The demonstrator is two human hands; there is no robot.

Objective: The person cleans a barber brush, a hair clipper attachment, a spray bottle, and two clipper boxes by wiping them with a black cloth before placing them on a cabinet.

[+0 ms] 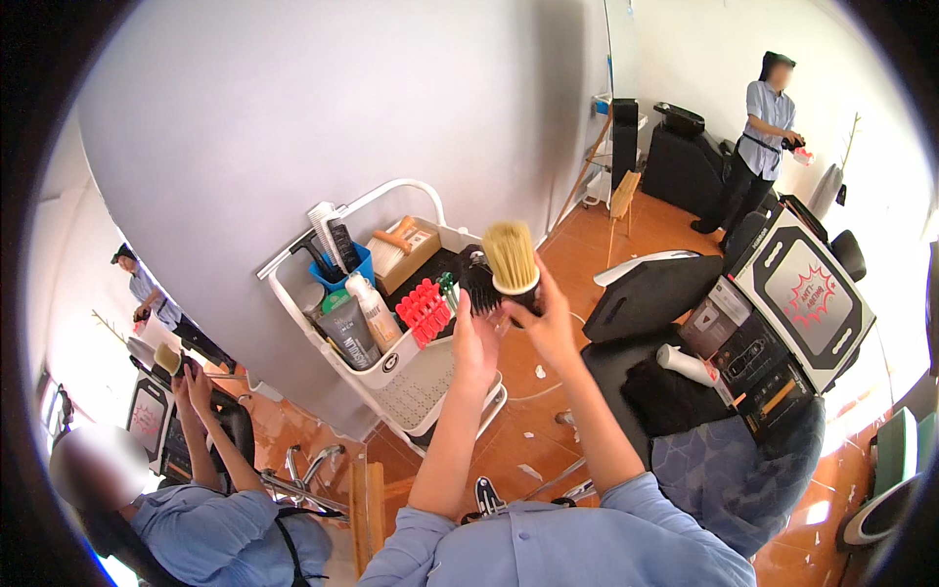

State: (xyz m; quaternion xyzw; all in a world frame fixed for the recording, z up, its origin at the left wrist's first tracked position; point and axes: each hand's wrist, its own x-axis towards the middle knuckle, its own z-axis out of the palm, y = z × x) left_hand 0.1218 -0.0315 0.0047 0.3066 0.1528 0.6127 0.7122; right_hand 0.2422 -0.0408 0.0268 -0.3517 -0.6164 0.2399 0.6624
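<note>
Both my hands are raised in front of me, just right of a white trolley (396, 381). My right hand (552, 323) grips the dark handle of a neck brush (510, 257), whose pale bristles point up. My left hand (478, 337) holds a black comb-like item (480, 282) with long teeth beside the brush; its exact kind is unclear. Red hair clips (424, 312) hang on the trolley's rim near my left hand. The trolley also bears a grey tube (349, 336), a pump bottle (374, 312), and a blue container (358, 257) with combs.
A black salon chair (660, 367) to my right bears boxes, a white bottle (686, 365) and a boxed mirror (805, 297). A person (766, 132) stands by a black wash unit (682, 158). A wall mirror at left reflects me. Scraps lie on the tiled floor (539, 425).
</note>
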